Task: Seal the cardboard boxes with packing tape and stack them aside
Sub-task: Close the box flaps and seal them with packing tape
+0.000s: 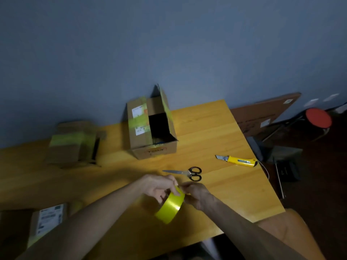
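Both my hands hold a yellow roll of packing tape (pixel 170 207) just above the near part of the wooden table (pixel 225 184). My left hand (pixel 158 186) grips the roll from the left side. My right hand (pixel 195 194) pinches at the top edge of the roll with its fingertips. A cardboard box (pixel 150 128) with one flap standing up and a dark open inside stands at the back middle. A second box (pixel 73 143) with yellow tape over it lies at the back left. A third box (pixel 47 222) with a white label sits at the near left.
Black-handled scissors (pixel 187 172) lie just beyond my hands. A yellow utility knife (pixel 237 160) lies near the table's right edge. Off the right edge are a red stool (pixel 318 118), a flat brown carton (pixel 262 113) leaning on the wall, and dark gear on the floor.
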